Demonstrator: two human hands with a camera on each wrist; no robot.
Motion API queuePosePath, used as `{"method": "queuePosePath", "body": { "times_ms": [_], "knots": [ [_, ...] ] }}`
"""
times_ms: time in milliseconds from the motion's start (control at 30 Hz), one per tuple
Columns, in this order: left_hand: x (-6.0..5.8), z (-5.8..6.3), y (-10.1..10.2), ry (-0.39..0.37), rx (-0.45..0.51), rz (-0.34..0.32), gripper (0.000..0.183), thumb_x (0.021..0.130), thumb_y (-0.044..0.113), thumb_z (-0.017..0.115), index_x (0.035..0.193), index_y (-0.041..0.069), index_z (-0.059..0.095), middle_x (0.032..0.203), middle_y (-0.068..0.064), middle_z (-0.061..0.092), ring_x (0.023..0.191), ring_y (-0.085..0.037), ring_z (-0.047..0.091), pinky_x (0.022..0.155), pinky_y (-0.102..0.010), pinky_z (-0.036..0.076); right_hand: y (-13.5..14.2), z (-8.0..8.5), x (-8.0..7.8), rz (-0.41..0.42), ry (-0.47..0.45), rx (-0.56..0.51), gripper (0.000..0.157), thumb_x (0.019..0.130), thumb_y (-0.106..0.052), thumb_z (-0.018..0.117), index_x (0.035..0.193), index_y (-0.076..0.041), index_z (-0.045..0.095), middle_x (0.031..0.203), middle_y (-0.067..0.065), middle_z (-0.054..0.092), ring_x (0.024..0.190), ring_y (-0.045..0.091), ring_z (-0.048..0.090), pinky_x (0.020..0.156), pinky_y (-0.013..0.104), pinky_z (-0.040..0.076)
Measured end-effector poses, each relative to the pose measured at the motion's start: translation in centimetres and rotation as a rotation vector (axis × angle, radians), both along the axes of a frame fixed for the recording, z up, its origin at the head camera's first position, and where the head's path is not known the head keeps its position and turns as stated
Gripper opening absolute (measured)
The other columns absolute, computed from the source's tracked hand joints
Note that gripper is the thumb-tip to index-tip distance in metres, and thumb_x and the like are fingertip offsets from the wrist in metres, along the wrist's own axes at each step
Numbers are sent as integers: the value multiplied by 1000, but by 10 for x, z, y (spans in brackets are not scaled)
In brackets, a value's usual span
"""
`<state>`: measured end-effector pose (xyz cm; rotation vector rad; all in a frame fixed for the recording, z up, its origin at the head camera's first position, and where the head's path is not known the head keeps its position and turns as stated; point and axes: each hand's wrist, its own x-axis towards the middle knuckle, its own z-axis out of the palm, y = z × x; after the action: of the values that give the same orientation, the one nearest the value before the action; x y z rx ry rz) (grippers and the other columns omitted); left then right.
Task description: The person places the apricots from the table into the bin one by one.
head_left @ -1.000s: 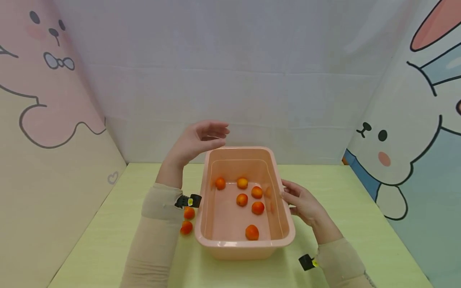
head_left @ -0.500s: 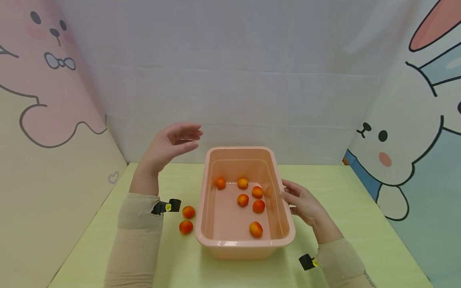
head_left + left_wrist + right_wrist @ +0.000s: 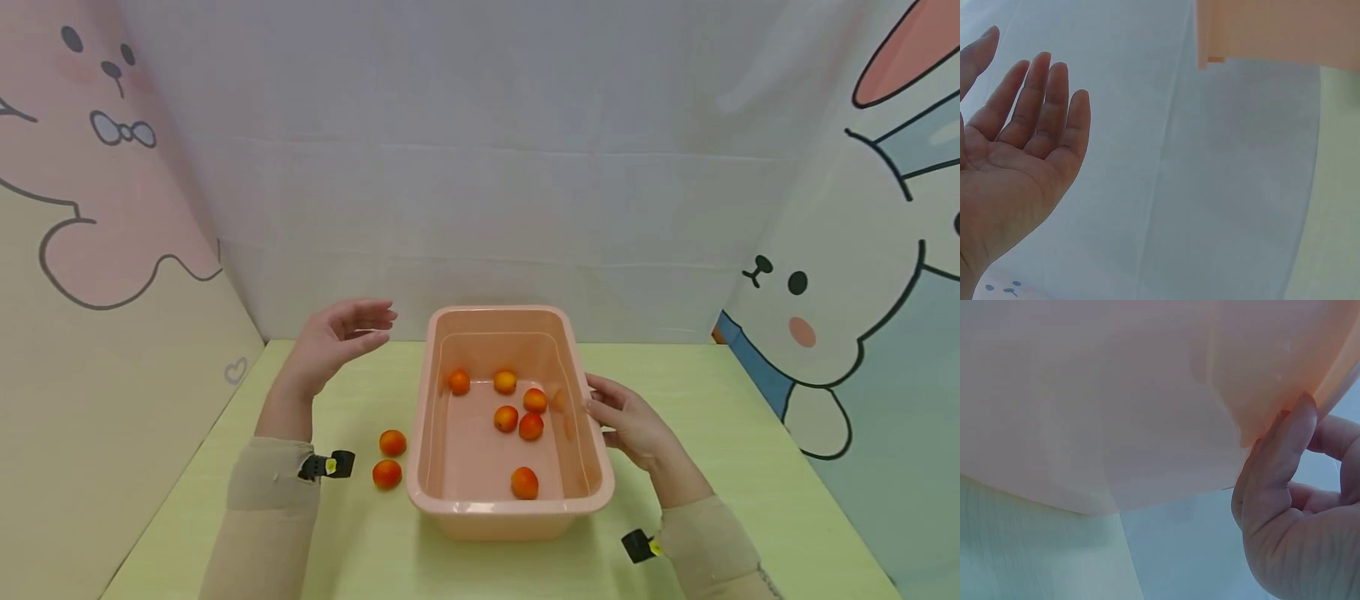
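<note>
A peach-coloured plastic bin [image 3: 476, 475] stands at the middle of the table in the head view. Several small oranges [image 3: 506, 418] lie spread over its floor. Left of the bin, two more oranges [image 3: 387, 474] sit on the table. My left hand [image 3: 337, 340] hovers above the table, beyond those two and left of the bin, holding nothing. Its fingers are slightly bent and the palm shows in the left wrist view. My right hand [image 3: 633, 425] holds the bin's right rim, and in the right wrist view its fingers [image 3: 1302, 425] lie against the outer wall.
A pale green tabletop [image 3: 750, 467] stretches out on both sides of the bin. Behind it hangs a white sheet [image 3: 510, 183]. Side panels with cartoon animals, one a rabbit [image 3: 817, 292], flank the table.
My left hand has moved left from over the bin's far left corner, then down. Two oranges in the bin have rolled slightly. The right hand and the bin have stayed put.
</note>
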<state>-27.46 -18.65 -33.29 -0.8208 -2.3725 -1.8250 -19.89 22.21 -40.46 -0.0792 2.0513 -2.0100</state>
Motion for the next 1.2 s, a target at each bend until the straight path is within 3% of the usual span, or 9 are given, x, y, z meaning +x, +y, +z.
{"method": "queuePosePath", "body": {
  "times_ms": [300,400,567,700,867,1000,1200],
  "knots": [
    [21,-17,-2,-54,-40,40,41,86,7,65,124,-3,53,114,-20,59,104,-37,56,83,-24,49,1,0,1,1,4,-3,58,94,-16,55,143,-2,28,114,17,48,95,23,58,77,40,53],
    [20,-34,-7,-69,-48,43,41,86,10,66,124,1,55,116,-23,57,103,-35,56,84,-24,49,1,1,2,0,0,0,58,94,-17,55,143,-2,28,113,17,47,93,22,58,77,41,53],
    [17,-71,-16,-99,-79,13,42,84,17,69,123,8,57,118,-17,59,103,-26,58,84,-26,49,1,3,4,-2,-5,-5,58,94,-17,55,143,-2,28,115,19,47,95,24,58,76,40,53],
    [28,-83,-19,-134,-106,-3,42,84,15,69,123,7,56,119,-16,58,104,-24,58,84,-25,49,1,3,4,-1,-4,-4,57,94,-16,54,143,-2,28,117,22,46,96,26,58,76,38,54],
    [43,-91,-22,-167,-109,-21,42,85,7,66,125,0,53,122,-22,55,106,-35,55,83,-24,49,2,3,4,3,-1,-1,57,95,-17,54,144,-3,28,120,24,44,96,25,58,76,37,54],
    [45,-110,-27,-170,-111,-24,43,84,6,67,125,1,52,122,-20,55,107,-36,53,85,-25,49,3,4,4,4,1,-3,57,94,-18,54,143,-3,28,118,23,46,95,25,58,76,38,53],
    [47,-134,-30,-187,-150,-47,43,83,8,69,124,2,55,121,-15,57,110,-36,52,90,-39,47,5,4,5,8,0,-13,57,94,-18,54,143,-3,28,116,20,47,92,22,58,74,37,54]
  ]
}}
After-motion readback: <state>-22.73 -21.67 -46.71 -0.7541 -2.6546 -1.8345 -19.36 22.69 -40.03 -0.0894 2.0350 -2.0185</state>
